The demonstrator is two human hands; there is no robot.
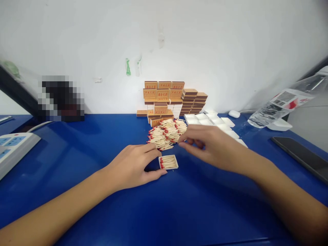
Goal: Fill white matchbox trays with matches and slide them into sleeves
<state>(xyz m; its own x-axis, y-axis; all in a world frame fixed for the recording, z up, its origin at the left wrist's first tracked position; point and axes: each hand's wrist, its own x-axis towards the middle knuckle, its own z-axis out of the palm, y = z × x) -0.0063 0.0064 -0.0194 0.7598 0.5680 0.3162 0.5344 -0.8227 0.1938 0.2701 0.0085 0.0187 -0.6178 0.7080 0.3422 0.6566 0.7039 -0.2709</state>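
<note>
A small white matchbox tray [175,167] lies on the blue table, part filled with red-headed matches [168,162]. My left hand [133,165] steadies this tray between thumb and fingers, the thumb at its near edge and the index finger at its far left corner. Just behind is a large heap of loose matches [164,135]. At the heap's right edge, my right hand [205,143] has thumb and index finger drawn together in a pinch. Whatever lies between those fingertips is too small to make out.
Stacked matchboxes [164,94] stand against the wall. White empty trays [205,119] lie behind my right hand. A plastic bottle [282,99], a white earphone case [234,113] and a phone [302,153] are at right; a power strip [17,147] is at left.
</note>
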